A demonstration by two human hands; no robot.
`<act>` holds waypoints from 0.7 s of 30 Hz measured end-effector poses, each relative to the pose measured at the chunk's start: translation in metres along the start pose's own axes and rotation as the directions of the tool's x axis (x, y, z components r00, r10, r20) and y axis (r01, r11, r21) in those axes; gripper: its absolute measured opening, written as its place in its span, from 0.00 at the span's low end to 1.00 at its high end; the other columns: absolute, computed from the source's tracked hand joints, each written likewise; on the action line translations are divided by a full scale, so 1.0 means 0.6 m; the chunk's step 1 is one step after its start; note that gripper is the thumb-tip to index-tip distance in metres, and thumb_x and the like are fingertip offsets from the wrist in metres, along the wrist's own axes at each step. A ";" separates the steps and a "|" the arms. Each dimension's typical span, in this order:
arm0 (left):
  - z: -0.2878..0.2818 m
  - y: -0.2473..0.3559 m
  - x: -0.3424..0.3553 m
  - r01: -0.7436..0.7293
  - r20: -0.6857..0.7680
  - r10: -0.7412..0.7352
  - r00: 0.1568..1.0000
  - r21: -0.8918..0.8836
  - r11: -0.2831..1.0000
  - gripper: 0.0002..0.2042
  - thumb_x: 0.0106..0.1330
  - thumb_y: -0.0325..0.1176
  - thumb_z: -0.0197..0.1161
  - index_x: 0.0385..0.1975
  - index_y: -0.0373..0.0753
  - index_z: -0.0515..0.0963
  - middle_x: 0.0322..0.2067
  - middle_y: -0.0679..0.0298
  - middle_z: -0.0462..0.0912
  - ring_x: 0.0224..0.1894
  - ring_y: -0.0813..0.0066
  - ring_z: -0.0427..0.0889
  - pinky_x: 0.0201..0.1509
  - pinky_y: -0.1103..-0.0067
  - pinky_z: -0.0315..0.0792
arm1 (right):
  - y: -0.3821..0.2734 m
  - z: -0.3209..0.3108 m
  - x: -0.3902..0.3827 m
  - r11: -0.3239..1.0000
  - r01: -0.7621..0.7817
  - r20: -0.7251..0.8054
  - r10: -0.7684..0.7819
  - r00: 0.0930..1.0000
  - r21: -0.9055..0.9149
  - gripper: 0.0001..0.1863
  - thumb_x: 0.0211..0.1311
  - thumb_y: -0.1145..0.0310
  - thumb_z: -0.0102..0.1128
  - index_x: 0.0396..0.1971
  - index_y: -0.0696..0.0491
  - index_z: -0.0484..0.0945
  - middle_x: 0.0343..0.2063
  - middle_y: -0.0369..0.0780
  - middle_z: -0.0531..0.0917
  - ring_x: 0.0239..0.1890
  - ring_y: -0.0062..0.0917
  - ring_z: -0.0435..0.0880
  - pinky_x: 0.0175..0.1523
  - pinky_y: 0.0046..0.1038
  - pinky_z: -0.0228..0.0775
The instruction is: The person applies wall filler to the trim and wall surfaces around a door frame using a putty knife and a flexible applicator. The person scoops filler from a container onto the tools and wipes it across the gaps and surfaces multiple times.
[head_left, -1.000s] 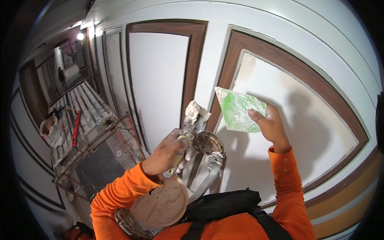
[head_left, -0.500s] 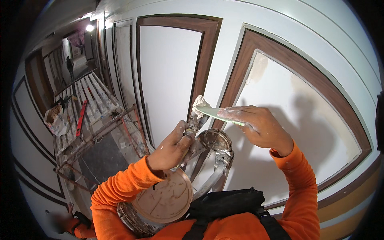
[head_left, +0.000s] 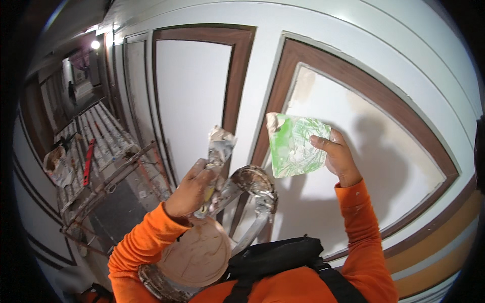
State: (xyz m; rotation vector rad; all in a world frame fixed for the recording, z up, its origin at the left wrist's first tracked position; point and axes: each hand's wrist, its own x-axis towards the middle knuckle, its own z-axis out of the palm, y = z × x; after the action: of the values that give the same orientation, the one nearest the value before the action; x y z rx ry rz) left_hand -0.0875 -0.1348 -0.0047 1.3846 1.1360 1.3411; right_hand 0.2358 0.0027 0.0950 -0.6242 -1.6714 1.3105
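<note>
My left hand is closed round the handle of a putty knife, whose blade points up and carries pale filler at its tip. To its right my right hand grips a flat green plastic spreader, thumb on the face turned toward me. White smears cover that face, and a dab of filler sits on its upper left corner. The two tools are apart. Below my left hand is a round container of smooth pinkish-beige filler, partly hidden by my sleeve.
A filler-stained metal post with a rounded top stands before me. Ahead is a white wall with brown-framed panels. At left, a slatted scaffold platform bears a red spirit level and a white bag. A blurred person shows lower left.
The spreader has come away from the putty knife and moved right, turning its broad face toward me. My left hand has shifted left and slightly down. The whole view has moved a little.
</note>
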 end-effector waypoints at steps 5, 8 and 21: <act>0.019 0.013 -0.001 0.097 0.030 -0.094 0.995 -0.117 0.988 0.09 0.72 0.36 0.47 0.45 0.38 0.65 0.27 0.64 0.73 0.20 0.76 0.72 0.22 0.80 0.70 | -0.009 -0.045 0.007 0.556 0.094 -0.115 -0.330 0.937 -0.826 0.22 0.64 0.75 0.54 0.58 0.63 0.71 0.50 0.46 0.82 0.51 0.31 0.81 0.58 0.33 0.70; 0.037 0.044 -0.013 0.191 0.094 -0.173 0.980 -0.253 0.948 0.09 0.72 0.35 0.47 0.45 0.38 0.66 0.27 0.63 0.73 0.21 0.76 0.73 0.23 0.80 0.70 | -0.022 -0.028 0.053 0.223 0.096 -0.015 -0.448 0.894 -0.970 0.26 0.60 0.79 0.52 0.60 0.64 0.68 0.54 0.50 0.79 0.55 0.40 0.78 0.60 0.38 0.67; 0.056 0.055 -0.022 0.224 0.144 -0.193 0.971 -0.246 0.943 0.11 0.73 0.37 0.45 0.45 0.35 0.62 0.28 0.62 0.75 0.19 0.76 0.72 0.19 0.81 0.68 | 0.209 0.048 0.286 0.079 -0.195 -0.196 -0.682 0.704 -0.978 0.37 0.60 0.75 0.49 0.69 0.67 0.50 0.71 0.57 0.51 0.74 0.50 0.49 0.66 0.62 0.45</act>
State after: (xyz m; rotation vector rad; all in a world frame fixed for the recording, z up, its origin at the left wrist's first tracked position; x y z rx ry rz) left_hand -0.0530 -0.1541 0.0235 1.1049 0.9598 1.1919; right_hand 0.1131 0.1675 0.0335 -1.2560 -1.6858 -0.6496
